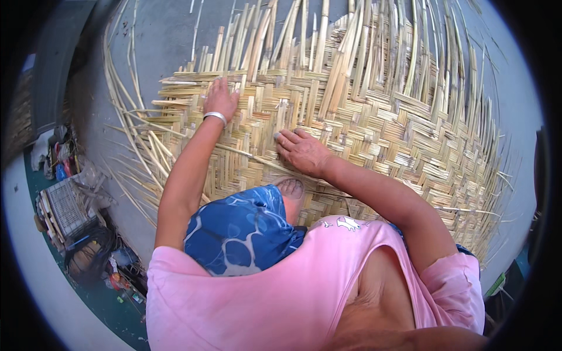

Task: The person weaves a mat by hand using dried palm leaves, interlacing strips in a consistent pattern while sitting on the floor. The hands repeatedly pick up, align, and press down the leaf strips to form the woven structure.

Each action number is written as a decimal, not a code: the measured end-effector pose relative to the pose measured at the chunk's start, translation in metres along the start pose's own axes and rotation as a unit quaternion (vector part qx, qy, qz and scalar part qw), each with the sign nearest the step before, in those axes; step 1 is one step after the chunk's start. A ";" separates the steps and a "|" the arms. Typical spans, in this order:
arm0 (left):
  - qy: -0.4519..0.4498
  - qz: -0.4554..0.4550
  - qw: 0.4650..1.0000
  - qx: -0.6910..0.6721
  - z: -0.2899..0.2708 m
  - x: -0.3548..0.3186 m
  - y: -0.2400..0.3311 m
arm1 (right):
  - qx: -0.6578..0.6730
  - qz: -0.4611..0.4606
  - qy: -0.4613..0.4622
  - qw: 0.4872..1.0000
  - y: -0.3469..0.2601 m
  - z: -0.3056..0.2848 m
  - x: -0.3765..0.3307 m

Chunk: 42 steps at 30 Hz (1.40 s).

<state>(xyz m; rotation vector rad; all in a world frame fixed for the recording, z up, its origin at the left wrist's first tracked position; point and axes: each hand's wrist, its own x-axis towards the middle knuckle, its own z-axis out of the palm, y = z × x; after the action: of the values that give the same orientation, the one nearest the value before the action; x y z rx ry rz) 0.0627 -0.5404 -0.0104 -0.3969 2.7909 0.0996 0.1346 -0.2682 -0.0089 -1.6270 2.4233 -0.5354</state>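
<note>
An informal workshop: partly woven mat (374, 131), grey floor (165, 32), crate (68, 206) (amid clutter (116, 279)).

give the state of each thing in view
Flat tan reed mat: partly woven
Long tan reed strips: unwoven at far side
Bare left hand: open, resting on mat
Bare right hand: on mat, grip unclear
Thin pale wristband: worn
Bare foot: on mat

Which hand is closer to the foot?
Right. The right hand is on the woven mat just beyond the foot; the left hand is farther out and to the left.
</note>
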 end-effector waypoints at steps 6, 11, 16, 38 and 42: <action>0.011 -0.037 0.998 -0.056 -0.017 -0.023 0.017 | -0.016 0.028 -0.044 0.999 -0.014 -0.016 0.005; 0.081 -0.026 0.981 -0.174 -0.018 -0.061 -0.037 | -0.065 0.031 -0.082 0.994 -0.014 -0.016 -0.001; 0.230 -0.289 0.918 -0.143 -0.016 -0.090 -0.182 | -0.076 0.019 -0.104 0.991 -0.017 -0.026 -0.008; 0.191 -0.299 0.930 -0.096 0.007 -0.070 -0.363 | -0.079 0.071 -0.035 0.994 -0.026 0.000 0.003; 0.090 -0.201 0.975 0.022 -0.004 -0.039 -0.378 | -0.079 0.084 -0.020 0.993 -0.024 0.008 0.002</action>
<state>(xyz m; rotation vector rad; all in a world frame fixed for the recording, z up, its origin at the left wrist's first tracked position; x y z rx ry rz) 0.2039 -0.8930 -0.0032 -0.9933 2.8132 -0.0958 0.1574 -0.2800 -0.0070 -1.4523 2.5986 -0.2881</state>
